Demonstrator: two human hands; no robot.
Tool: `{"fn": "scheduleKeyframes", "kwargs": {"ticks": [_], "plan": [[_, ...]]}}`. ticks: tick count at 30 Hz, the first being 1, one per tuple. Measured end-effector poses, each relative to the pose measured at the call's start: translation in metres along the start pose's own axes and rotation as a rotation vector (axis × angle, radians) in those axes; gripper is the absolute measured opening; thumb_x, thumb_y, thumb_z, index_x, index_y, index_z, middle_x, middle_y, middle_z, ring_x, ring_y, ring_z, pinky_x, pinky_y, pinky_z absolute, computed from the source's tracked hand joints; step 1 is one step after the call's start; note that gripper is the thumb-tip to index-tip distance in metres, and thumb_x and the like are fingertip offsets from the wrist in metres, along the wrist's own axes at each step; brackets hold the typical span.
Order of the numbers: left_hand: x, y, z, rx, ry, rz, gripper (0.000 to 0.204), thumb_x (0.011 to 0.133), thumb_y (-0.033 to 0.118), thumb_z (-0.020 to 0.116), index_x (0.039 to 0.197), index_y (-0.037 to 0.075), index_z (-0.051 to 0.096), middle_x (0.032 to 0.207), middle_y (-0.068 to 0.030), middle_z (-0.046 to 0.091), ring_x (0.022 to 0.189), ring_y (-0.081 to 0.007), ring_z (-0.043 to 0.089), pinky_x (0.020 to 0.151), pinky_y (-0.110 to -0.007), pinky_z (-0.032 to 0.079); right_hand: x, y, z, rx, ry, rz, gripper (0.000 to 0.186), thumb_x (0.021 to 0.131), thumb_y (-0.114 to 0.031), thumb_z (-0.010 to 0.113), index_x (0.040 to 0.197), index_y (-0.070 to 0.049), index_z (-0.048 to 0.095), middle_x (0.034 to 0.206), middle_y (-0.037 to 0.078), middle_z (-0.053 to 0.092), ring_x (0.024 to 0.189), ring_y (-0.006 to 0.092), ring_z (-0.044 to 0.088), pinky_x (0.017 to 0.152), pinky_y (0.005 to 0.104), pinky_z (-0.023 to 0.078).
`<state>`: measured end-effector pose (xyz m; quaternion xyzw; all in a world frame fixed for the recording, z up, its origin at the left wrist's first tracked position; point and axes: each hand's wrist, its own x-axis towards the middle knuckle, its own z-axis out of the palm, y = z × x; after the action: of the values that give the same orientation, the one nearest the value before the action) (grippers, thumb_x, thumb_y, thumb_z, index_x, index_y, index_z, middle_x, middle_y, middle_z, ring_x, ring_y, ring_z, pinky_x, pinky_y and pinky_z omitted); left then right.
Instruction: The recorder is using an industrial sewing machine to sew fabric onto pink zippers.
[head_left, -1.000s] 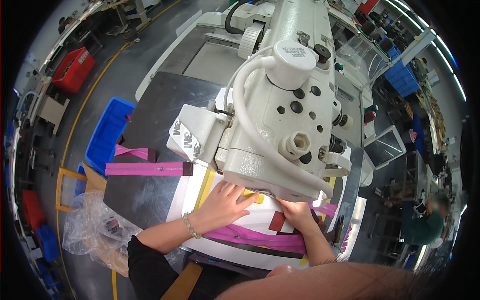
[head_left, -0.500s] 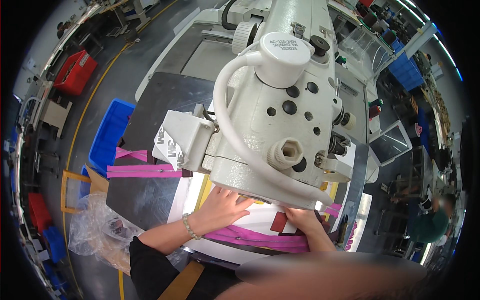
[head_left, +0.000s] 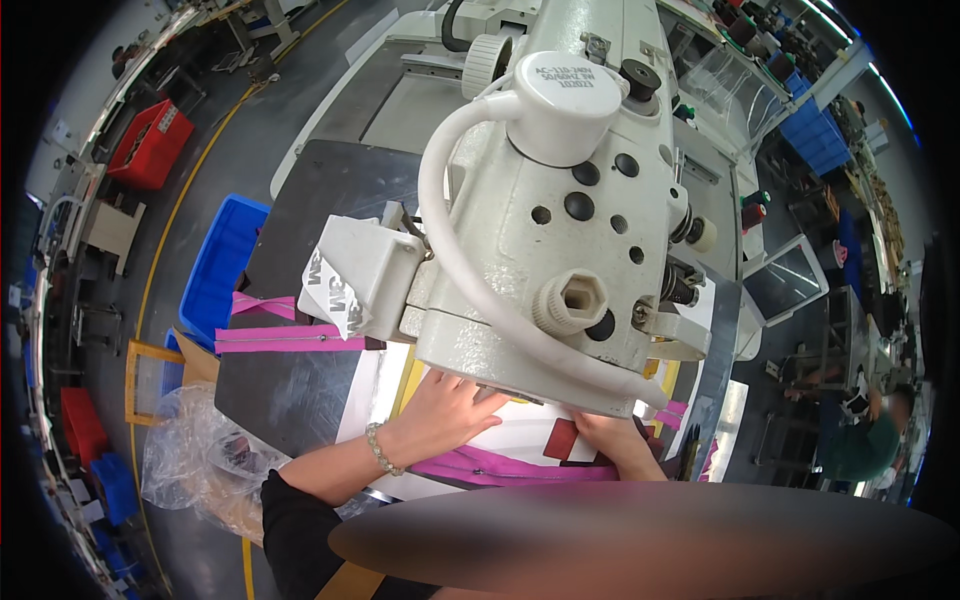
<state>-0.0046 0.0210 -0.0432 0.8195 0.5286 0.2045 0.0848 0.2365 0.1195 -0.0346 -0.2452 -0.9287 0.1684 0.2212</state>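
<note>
A large white sewing machine head [head_left: 490, 340] overhangs the work. My left hand [head_left: 455, 410] lies open, fingers apart, on white sheets with yellow strips [head_left: 410, 375], its fingertips partly under the head. My right hand [head_left: 605, 432] reaches under the head's right side beside a dark red patch [head_left: 560, 437]; its fingertips are hidden, so I cannot tell if it holds anything. A magenta zipper [head_left: 500, 470] lies across the near side of the work, below my hands. Two more magenta zippers [head_left: 280, 340] lie on the dark plate [head_left: 270, 390] at left.
A blue bin [head_left: 215, 255] stands left of the machine, with a yellow frame [head_left: 142, 380] and crumpled clear plastic [head_left: 185, 455] below it. A red bin [head_left: 150, 145] is farther left. A person in a green top [head_left: 865, 450] works at the right.
The machine sits a little farther left and higher in view than a second ago, as the camera has shifted. Both my hands stay in nearly the same places on the work.
</note>
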Motion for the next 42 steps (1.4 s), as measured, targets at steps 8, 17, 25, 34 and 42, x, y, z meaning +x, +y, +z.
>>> {"fn": "scheduleKeyframes", "kwargs": {"ticks": [8,17,25,34,42], "plan": [[-0.001,-0.001,0.001,-0.013,-0.008,-0.009,0.047,0.074,0.035,0.073,0.116,0.017,0.062,0.106,-0.0095,0.058,0.111,-0.0276,0.048,0.09,-0.044,0.041,0.0,0.002,0.001,-0.025,0.011,-0.01,0.018,0.073,-0.004,0.064,0.09,-0.008,0.069,0.105,0.007,0.068,0.11,0.0252,0.061,0.087,0.0375,0.047],[0.001,0.002,0.0,-0.107,-0.023,-0.073,0.037,0.076,0.031,0.071,0.11,0.018,0.065,0.098,-0.0103,0.061,0.098,-0.0286,0.057,0.085,-0.046,0.044,-0.001,0.001,0.0,0.024,0.004,0.025,0.027,0.074,-0.008,0.065,0.1,-0.007,0.069,0.109,0.008,0.067,0.109,0.0245,0.061,0.086,0.0379,0.049],[0.003,0.004,-0.009,-0.23,-0.019,-0.103,0.025,0.08,0.024,0.068,0.103,0.014,0.069,0.099,-0.0088,0.067,0.096,-0.0271,0.062,0.089,-0.042,0.045,-0.009,0.001,0.001,0.173,-0.12,0.174,0.036,0.077,-0.012,0.063,0.113,-0.01,0.067,0.118,0.009,0.065,0.104,0.0239,0.063,0.081,0.0375,0.048],[0.006,0.01,-0.014,-0.264,-0.046,-0.124,0.029,0.084,0.016,0.063,0.112,0.008,0.065,0.112,-0.0126,0.063,0.106,-0.0307,0.059,0.095,-0.044,0.043,-0.007,0.002,0.008,0.332,0.008,0.2,0.04,0.075,-0.006,0.062,0.116,-0.01,0.066,0.113,0.006,0.066,0.105,0.0251,0.06,0.089,0.0389,0.045],[0.011,0.012,-0.012,-0.197,-0.034,-0.128,0.03,0.089,0.022,0.057,0.117,0.01,0.061,0.107,-0.0078,0.066,0.099,-0.027,0.062,0.082,-0.042,0.05,0.007,0.0,-0.003,0.202,-0.053,0.113,0.04,0.077,-0.005,0.059,0.116,-0.009,0.064,0.109,0.005,0.066,0.106,0.0244,0.059,0.092,0.0382,0.043]]}}
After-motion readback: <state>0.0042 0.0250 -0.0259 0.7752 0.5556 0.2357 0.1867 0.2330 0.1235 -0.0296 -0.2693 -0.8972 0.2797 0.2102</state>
